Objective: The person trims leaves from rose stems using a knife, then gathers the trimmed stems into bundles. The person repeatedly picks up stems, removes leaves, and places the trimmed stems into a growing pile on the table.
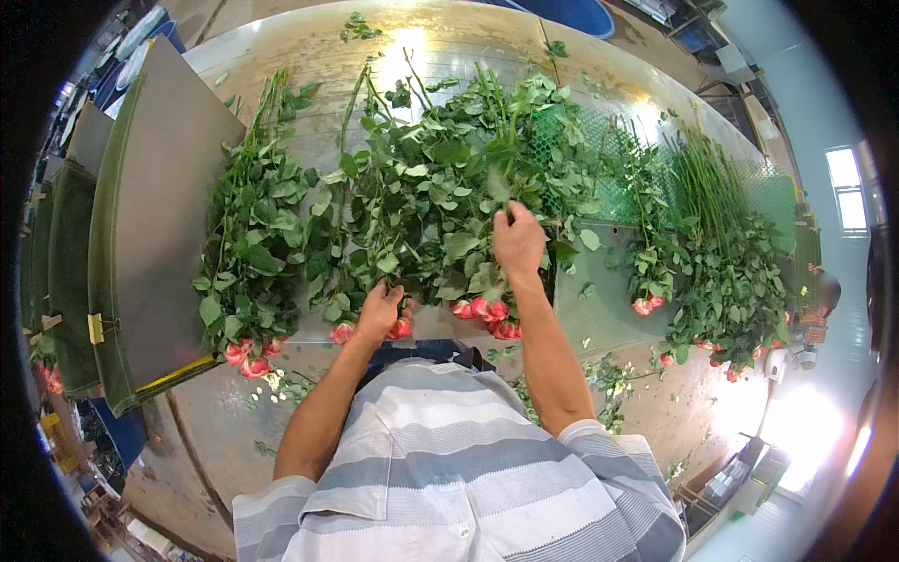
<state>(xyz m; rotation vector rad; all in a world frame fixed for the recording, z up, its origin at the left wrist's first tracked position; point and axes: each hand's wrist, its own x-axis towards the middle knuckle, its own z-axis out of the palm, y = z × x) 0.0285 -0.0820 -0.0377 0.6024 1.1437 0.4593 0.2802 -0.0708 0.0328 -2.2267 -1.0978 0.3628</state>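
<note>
Long-stemmed pink roses lie in leafy heaps across the metal table, their blooms toward me. At the near edge of the middle heap (403, 206), my left hand (381, 311) is closed around a stem close to a pink rose (401, 328). My right hand (519, 242) is over the right part of that heap, fingers curled in a pinch among blurred leaves; what is in them is hidden. Several pink blooms (489, 309) lie just below its wrist. Another bunch of roses (255, 225) rests on the left, its heads at the table's edge.
An upright padded board (159, 215) stands at the left. Green mesh (599, 150) lies on the table's right part, with a thin row of roses (646, 234) and a large bunch (726, 262). Cut leaves and petals (613, 379) litter the floor. A blue tub (581, 14) stands beyond.
</note>
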